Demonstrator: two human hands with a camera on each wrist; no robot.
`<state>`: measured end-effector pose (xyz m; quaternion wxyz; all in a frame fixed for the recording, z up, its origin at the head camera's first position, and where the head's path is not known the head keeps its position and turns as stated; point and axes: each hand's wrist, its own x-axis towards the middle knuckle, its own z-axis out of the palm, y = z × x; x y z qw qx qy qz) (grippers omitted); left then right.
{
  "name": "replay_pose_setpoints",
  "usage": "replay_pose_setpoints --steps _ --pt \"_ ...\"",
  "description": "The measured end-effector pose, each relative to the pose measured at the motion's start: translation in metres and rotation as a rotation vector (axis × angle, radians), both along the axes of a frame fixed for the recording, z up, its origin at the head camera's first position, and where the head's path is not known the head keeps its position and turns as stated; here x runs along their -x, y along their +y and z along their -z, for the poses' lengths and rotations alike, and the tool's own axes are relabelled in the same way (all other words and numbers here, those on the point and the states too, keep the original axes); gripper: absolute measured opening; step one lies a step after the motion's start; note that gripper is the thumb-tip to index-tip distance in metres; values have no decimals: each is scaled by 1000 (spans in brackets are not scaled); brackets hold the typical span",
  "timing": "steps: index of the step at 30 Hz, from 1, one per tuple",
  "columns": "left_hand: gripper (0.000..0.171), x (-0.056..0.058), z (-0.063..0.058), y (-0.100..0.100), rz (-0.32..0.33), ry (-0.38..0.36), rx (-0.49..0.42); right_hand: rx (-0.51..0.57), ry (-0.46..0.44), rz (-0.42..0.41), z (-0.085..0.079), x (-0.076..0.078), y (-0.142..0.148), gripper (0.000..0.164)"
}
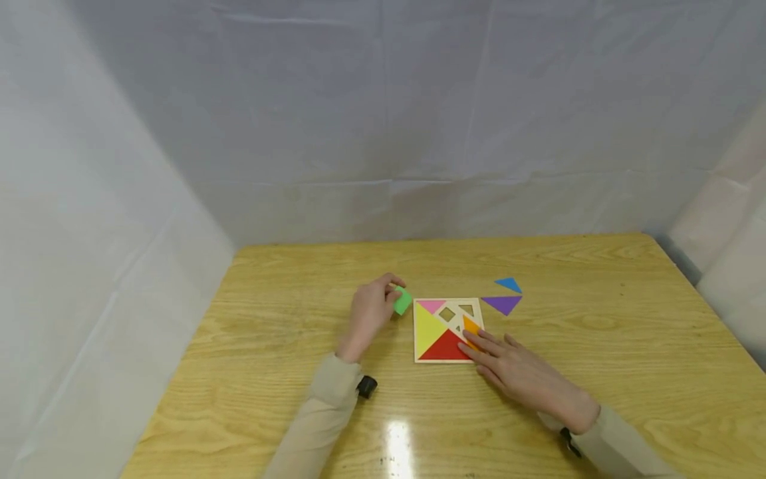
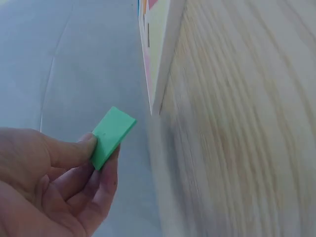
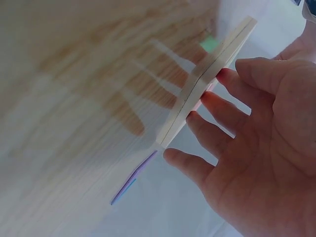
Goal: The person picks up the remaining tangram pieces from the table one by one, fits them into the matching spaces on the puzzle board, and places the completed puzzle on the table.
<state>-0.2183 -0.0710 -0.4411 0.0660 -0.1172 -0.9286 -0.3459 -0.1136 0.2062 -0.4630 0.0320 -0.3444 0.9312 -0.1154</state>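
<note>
My left hand (image 1: 371, 309) pinches a green square tangram piece (image 2: 112, 136) between thumb and fingers, raised just left of the board. In the tangram board (image 1: 457, 315) lie a pink triangle (image 1: 431, 305), a yellow triangle (image 1: 427, 330), a red triangle (image 1: 447, 347) and an orange piece (image 1: 471, 326). Several cut-outs show bare in its upper right part. Spread and nearly straight, the fingers of my right hand (image 1: 520, 372) rest on the board's lower right, over part of the orange and red pieces. The right wrist view shows its fingertips at the board's edge.
A purple triangle (image 1: 504, 304) lies by the board's upper right corner, with a blue triangle (image 1: 510, 285) just behind it. All this is on a wooden table (image 1: 269, 319). A pale sheet (image 1: 335, 133) hangs behind the table, with more sheeting at both sides.
</note>
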Motion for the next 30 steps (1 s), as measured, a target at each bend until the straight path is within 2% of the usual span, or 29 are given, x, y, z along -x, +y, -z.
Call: replay_pose_setpoints --steps 4,12,17,21,30 --pt "13 2 0 13 45 -19 -37 -3 9 0 1 0 0 47" --pt "16 6 3 39 131 -36 -71 -23 88 -15 2 -1 0 47" --pt "17 6 7 52 186 -100 -76 -13 91 -15 2 0 -1 46" --pt "18 7 11 58 212 -124 -79 -13 94 -20 2 -1 -1 46" --pt "16 11 22 61 256 -127 -99 -17 69 -12 1 -1 0 47"
